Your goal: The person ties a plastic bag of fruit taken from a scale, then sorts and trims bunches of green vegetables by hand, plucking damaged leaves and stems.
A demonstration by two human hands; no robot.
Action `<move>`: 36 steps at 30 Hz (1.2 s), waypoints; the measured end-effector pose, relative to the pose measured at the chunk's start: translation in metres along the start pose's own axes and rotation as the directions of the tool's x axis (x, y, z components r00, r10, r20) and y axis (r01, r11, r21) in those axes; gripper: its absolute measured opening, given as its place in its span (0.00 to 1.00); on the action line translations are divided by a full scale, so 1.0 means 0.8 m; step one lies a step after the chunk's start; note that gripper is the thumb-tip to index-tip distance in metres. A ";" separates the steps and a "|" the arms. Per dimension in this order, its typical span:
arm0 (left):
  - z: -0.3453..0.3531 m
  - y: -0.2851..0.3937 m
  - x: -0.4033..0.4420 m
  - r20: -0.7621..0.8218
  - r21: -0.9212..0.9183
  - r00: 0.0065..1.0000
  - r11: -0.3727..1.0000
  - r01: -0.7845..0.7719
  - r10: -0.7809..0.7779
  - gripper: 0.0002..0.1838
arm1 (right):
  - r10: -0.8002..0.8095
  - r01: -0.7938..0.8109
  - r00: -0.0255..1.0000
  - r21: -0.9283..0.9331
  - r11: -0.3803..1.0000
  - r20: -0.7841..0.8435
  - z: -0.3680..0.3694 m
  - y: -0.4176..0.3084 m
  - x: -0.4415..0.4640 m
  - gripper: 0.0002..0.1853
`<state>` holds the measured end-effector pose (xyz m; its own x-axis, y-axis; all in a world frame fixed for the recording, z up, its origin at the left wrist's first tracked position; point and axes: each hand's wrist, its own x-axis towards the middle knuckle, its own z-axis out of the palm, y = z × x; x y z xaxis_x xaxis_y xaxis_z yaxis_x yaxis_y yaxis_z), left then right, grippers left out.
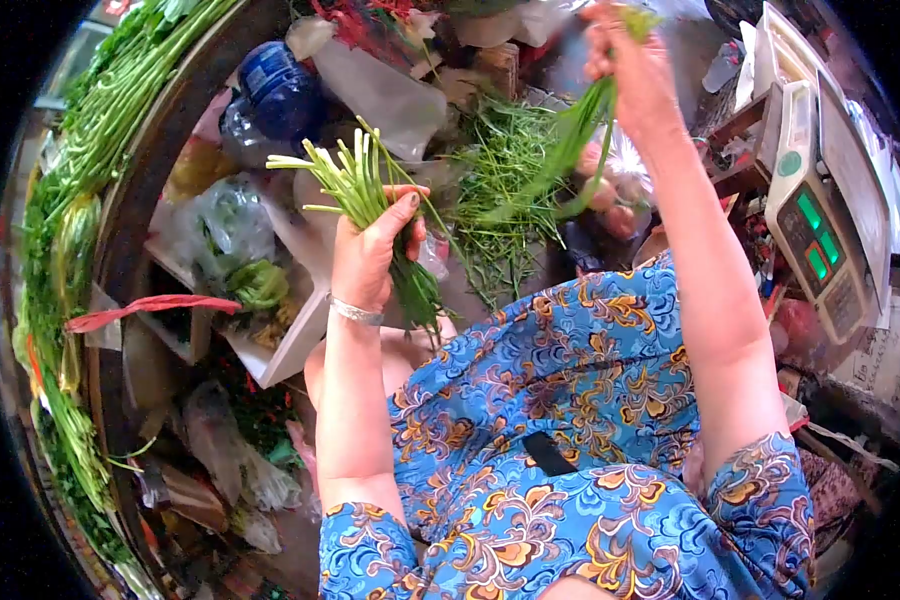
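Obliquely, the green stem bundle (pixel 355 185) lies clasped in the curled left hand (pixel 378 240), pale ends forward-left, tips toward the patterned dress (pixel 570 365), while the right hand (pixel 632 75), farther forward and right, grips limp green strands (pixel 588 125).

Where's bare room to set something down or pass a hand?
Small floor strip between the stem bunch and loose stems; scale platform looks bare. Passing: probably over the loose stems, between left hand and right hand. Crowded: left side, with plastic bag, blue water jug and piled greens.
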<state>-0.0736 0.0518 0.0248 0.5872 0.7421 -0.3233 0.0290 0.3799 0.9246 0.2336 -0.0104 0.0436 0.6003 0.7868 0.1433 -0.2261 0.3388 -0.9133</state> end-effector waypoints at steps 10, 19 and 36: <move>0.040 0.006 -0.005 0.178 0.005 0.984 1.000 -0.009 0.008 0.10 | 0.408 -0.429 0.771 -0.075 0.900 0.489 0.112 0.042 -0.082 0.10; 0.021 0.008 0.001 0.139 -0.017 0.988 0.998 -0.061 0.062 0.12 | 0.156 -0.154 0.984 -0.033 0.988 0.089 0.066 0.030 -0.039 0.11; -0.029 0.005 -0.001 -0.059 0.042 0.995 0.996 -0.076 0.078 0.10 | -0.002 0.045 0.953 0.136 0.990 -0.302 -0.051 0.009 0.027 0.08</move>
<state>-0.0926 0.0653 0.0238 0.5391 0.8006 -0.2613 0.0184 0.2991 0.9541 0.2766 -0.0118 0.0244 0.8046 0.5934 0.0233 -0.3007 0.4410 -0.8456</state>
